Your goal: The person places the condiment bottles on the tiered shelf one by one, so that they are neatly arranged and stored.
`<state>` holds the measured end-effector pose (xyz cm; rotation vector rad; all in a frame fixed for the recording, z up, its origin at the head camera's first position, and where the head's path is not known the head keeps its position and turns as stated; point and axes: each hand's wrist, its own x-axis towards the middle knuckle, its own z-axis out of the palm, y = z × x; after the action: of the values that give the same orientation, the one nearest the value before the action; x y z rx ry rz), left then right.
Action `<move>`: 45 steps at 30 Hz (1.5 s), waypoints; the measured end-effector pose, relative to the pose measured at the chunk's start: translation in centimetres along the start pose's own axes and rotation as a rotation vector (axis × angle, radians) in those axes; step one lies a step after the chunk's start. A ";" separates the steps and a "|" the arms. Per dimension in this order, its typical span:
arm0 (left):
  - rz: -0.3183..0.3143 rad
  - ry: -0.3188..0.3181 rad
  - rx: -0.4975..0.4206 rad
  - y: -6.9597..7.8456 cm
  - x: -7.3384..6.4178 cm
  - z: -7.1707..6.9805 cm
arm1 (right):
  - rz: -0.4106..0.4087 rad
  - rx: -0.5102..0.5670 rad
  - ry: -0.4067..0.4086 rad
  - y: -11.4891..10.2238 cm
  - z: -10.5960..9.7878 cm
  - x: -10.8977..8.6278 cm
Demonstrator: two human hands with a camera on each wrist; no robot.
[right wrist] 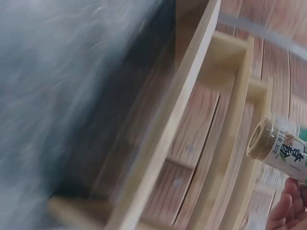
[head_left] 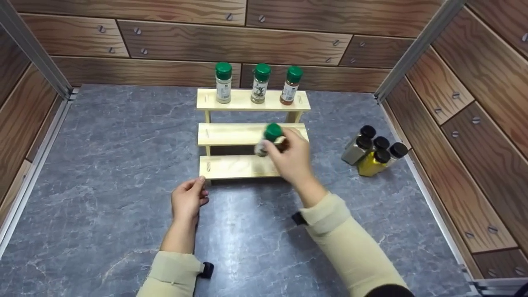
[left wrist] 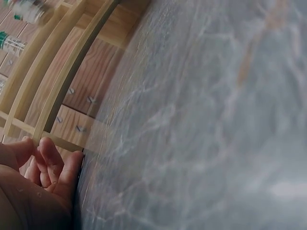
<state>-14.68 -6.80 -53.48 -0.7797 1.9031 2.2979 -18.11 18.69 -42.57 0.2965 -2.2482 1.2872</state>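
My right hand (head_left: 293,159) grips a spice jar (head_left: 273,133) with a green lid, tilted, in front of the middle shelf of a pale wooden three-tier rack (head_left: 222,167). In the right wrist view, the jar's brown-filled base (right wrist: 261,139) and printed label show, with the fingertips (right wrist: 286,203) below. My left hand (head_left: 187,200) pinches the front left corner of the rack's lowest shelf between thumb and fingers, as the left wrist view also shows. Three green-lidded spice jars stand on the top shelf: left (head_left: 223,84), middle (head_left: 260,84) and right (head_left: 291,86).
To the right of the rack, several black-capped bottles stand in a cluster, among them a yellow one (head_left: 371,165) and a grey one (head_left: 355,152). Wood-patterned walls (head_left: 231,43) with metal frame posts (head_left: 412,49) border the grey marbled tabletop (head_left: 123,140).
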 end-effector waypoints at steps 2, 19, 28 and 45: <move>0.001 -0.002 -0.004 0.0 0.0 0.1 | 0.007 -0.002 -0.049 -0.7 1.3 0.9; 0.003 0.003 -0.028 -0.1 0.1 0.3 | 0.131 -0.180 -0.265 -3.6 7.9 5.3; 0.007 0.017 -0.013 -0.1 0.0 0.1 | 0.164 -0.209 -0.273 -3.3 9.2 5.4; -0.002 0.012 -0.027 -0.2 0.1 0.0 | 0.220 0.007 -0.081 0.3 4.7 0.1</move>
<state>-14.69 -6.78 -53.68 -0.7998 1.8791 2.3285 -19.90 14.83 -44.61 0.1075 -2.3983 1.4174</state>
